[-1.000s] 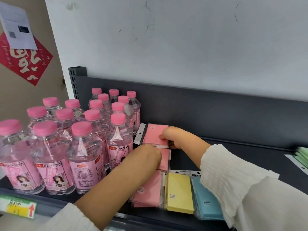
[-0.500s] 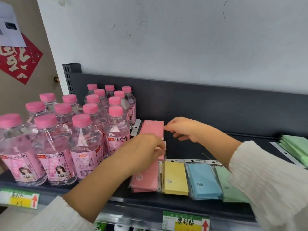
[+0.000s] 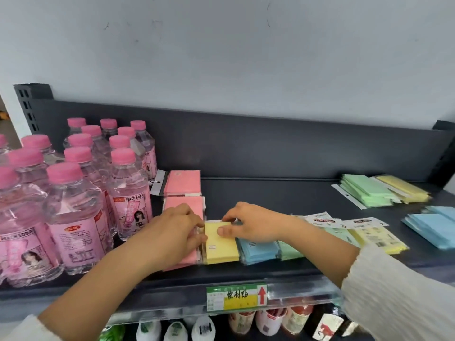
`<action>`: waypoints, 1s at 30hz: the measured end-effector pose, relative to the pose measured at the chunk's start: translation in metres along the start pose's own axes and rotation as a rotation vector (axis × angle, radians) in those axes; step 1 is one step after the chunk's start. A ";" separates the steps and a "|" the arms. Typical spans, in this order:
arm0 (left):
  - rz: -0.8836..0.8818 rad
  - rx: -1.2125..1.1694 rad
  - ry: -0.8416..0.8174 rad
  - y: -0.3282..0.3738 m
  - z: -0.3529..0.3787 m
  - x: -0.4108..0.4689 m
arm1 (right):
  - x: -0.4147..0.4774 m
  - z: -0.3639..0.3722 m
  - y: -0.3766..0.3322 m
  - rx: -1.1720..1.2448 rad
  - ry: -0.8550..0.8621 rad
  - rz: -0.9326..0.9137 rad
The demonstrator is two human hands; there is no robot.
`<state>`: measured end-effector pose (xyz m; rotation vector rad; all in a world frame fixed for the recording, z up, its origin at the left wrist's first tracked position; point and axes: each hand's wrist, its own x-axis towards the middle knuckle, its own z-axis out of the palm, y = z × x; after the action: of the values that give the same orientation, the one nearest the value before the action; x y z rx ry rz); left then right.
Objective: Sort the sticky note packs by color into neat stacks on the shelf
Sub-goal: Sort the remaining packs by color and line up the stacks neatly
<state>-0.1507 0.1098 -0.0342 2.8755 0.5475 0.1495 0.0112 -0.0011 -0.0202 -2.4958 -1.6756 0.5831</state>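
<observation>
At the left end of the shelf (image 3: 295, 269) stand the bottles (image 3: 73, 205), pink-capped, with labels reading "PEACH SODA". Just right of them a column of pink packs runs from the back wall to the front edge: the back pink pack (image 3: 183, 182), the middle pink pack (image 3: 182, 204) and the front pink pack (image 3: 189, 255). The left hand (image 3: 172, 232) rests on the front one, fingers curled over its right edge. Touching that pack on its right is the yellow pack (image 3: 221, 244), which the right hand (image 3: 253, 226) pinches, thumb on top and fingers at its far edge. Along the front edge follow the blue pack (image 3: 258, 249), the green pack (image 3: 290, 249) and a second yellow pack (image 3: 379, 238). Toward the back right corner lie a green stack (image 3: 366, 193) and a yellow stack (image 3: 403, 189), with a blue stack (image 3: 433, 225) at the right edge.

The step in hand looks like squaring the yellow pack beside the pink column. Next, each front pack likely needs carrying to its own colour's stack and laying down edge to edge.

The shelf tag (image 3: 236, 297) reads "便利贴" beside a red upward arrow. Print on the packs' header cards is too small to read.
</observation>
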 end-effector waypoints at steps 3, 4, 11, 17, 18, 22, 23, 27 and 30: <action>0.000 0.010 -0.022 0.003 -0.002 0.003 | -0.002 0.006 0.001 -0.034 0.029 0.035; -0.001 0.011 -0.027 0.004 -0.003 0.004 | -0.002 0.008 0.001 -0.039 0.044 0.039; -0.012 0.100 0.142 0.021 -0.016 0.013 | -0.010 0.010 -0.001 0.007 0.152 0.017; 0.143 0.044 0.215 0.078 -0.012 0.031 | -0.039 -0.019 0.031 0.113 0.388 -0.034; 0.143 0.044 0.219 0.088 -0.008 0.035 | -0.047 -0.024 0.042 0.122 0.401 -0.028; 0.156 0.040 0.205 0.136 0.005 0.055 | -0.087 -0.035 0.105 0.200 0.464 0.039; 0.174 0.039 0.187 0.150 0.008 0.060 | -0.099 -0.037 0.124 0.217 0.487 0.059; 0.220 0.037 0.114 0.218 0.026 0.085 | -0.147 -0.041 0.206 0.264 0.545 0.125; 0.223 0.026 0.083 0.275 0.042 0.112 | -0.178 -0.049 0.273 0.319 0.588 0.176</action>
<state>0.0554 -0.1065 -0.0067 2.9593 0.2426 0.2996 0.2090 -0.2646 -0.0025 -2.2817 -1.0666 0.0878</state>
